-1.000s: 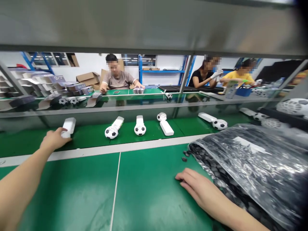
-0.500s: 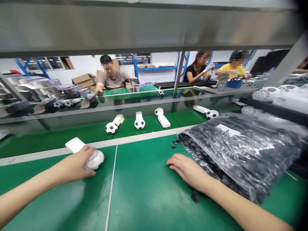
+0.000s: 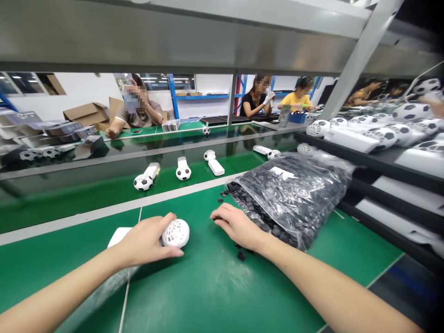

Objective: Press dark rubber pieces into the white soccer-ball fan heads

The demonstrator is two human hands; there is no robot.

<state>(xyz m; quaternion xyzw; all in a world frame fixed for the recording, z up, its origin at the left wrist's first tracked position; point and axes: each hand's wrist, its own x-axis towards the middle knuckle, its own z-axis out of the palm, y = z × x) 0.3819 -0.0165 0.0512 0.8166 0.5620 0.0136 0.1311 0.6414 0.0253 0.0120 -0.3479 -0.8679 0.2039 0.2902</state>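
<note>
My left hand (image 3: 149, 240) is wrapped round a white soccer-ball gadget (image 3: 176, 232), a round head with an open lattice and a flat white body. The head sticks out past my thumb and fingers, and part of the body is hidden under my palm. My right hand (image 3: 236, 224) is closed in a pinch low over the green table (image 3: 194, 286), a dark sliver showing at its fingertips. Beside it lies a clear plastic bag (image 3: 294, 185) of small black pieces, its mouth spilling some. A few loose black pieces (image 3: 241, 255) lie by my right wrist.
Several soccer-ball gadgets with black patches (image 3: 183, 173) lie on the green belt (image 3: 97, 196) beyond the table. At the right, a black rack (image 3: 388, 159) carries many more. Co-workers (image 3: 140, 108) sit across the line, near stacked boxes (image 3: 31, 125). A metal beam (image 3: 173, 41) spans overhead.
My left hand has brought the white gadget rightward over the table, nearer my right hand. The view has turned right, so more of the rack shows. My right hand keeps its pinch beside the bag.
</note>
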